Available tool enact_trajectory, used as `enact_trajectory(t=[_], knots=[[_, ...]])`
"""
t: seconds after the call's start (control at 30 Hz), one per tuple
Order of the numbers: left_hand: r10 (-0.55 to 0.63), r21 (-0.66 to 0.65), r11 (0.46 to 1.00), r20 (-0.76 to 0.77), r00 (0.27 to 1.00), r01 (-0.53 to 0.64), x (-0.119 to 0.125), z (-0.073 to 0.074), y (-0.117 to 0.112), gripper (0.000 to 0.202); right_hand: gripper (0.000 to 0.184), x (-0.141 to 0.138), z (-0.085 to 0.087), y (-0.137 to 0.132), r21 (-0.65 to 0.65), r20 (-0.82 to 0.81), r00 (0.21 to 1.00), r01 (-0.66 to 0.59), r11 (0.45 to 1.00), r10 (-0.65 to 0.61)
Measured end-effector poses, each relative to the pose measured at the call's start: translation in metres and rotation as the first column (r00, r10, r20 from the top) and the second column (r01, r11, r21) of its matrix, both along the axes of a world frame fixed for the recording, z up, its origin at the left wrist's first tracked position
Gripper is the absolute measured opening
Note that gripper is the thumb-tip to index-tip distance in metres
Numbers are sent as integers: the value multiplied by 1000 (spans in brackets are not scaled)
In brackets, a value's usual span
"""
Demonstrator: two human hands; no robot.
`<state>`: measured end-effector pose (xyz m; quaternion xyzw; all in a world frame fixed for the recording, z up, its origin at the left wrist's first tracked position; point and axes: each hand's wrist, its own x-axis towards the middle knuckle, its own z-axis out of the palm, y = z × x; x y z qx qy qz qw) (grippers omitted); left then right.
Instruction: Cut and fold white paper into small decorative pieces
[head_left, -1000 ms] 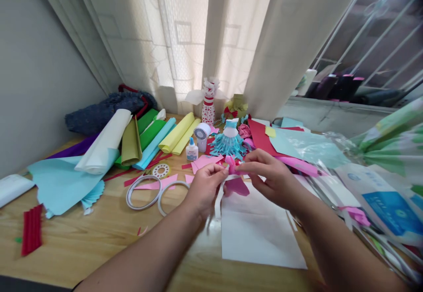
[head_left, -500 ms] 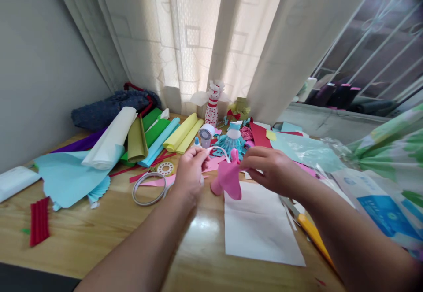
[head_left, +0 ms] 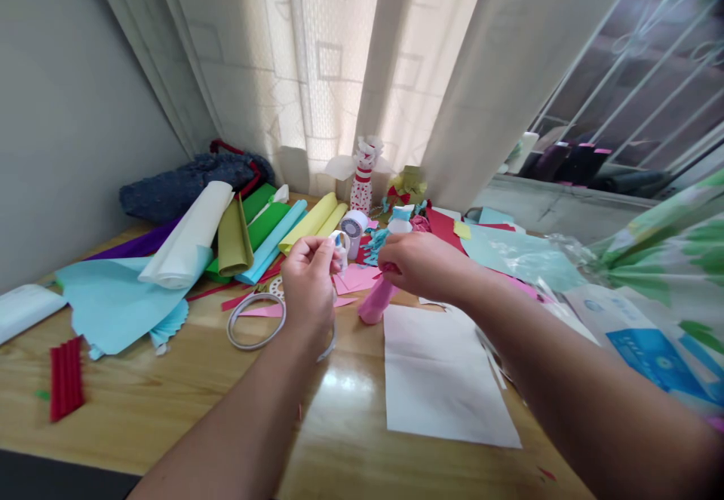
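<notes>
From the head camera, the two hands are close together above the bench but not touching. The right hand is closed around the top of a pink paper cone, which tilts down with its wide end near the bench. The left hand pinches a small white-and-blue item between its fingers, perhaps the glue bottle, though the fingers hide too much of it to be sure.

A white sheet of paper lies just in front of the cone, and pink paper scraps lie beside it. A white tape roll sits left of the left hand. Behind the hands stand a white roller tool and a blue paper dress figure. Rolled yellow paper, light-blue paper and olive paper lie further left, with a red pleated strip near the bench's left side.
</notes>
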<state>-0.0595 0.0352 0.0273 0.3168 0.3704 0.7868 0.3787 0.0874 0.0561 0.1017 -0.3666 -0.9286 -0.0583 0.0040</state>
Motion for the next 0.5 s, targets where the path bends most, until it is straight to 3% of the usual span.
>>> enact_trajectory(t=[0.07,0.2,0.33,0.43,0.5], knots=[[5,-2,1000,-5,1000,-5,-1,0,0,9,13,3,1,2,-20,-62,998,-19,1000,17],[-1,-20,1000,-14,1000,1,0,-1,-1,9,32,20,1,7,-26,-239,970,-53,998,45],[-15,-25,1000,-37,999,14,0,-3,-1,10,49,25,-7,11,-97,-305,933,-230,968,191],[-31,-31,999,-49,998,30,0,-6,1,11,46,18,-16,12,-154,-310,914,-320,935,262],[-41,-38,999,-49,998,39,0,-8,3,11,35,13,-19,12,-160,-287,925,-304,939,251]])
